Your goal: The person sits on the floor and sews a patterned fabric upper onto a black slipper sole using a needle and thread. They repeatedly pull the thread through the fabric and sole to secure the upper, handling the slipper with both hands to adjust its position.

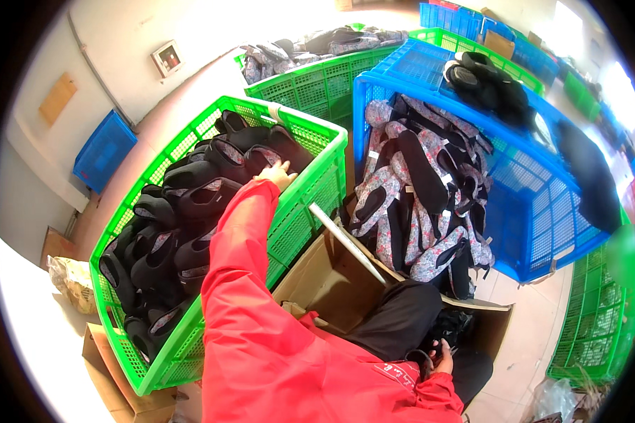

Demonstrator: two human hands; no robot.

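Note:
My left hand (pixel 279 176) reaches over the near right rim of a green plastic crate (pixel 310 187). Its fingers are apart and touch or hover just above the black shoes (pixel 190 173) heaped inside, which have patterned linings; no shoe is lifted. Low by my knees, my right hand (pixel 443 357) is closed, its fingers curled against something black. A dark, shiny bundle (pixel 453 326) lies just beyond that hand, and a thin black loop shows beside it. What exactly the fingers hold is hidden against my dark trousers.
A blue crate (pixel 522 204) lies on its side, spilling floral-patterned shoe pieces (pixel 412 176); black shoes (pixel 483 77) sit on top. An open cardboard box (pixel 331 282) with a pale bar (pixel 346 243) stands between the crates. Another filled green crate (pixel 310 84) is behind.

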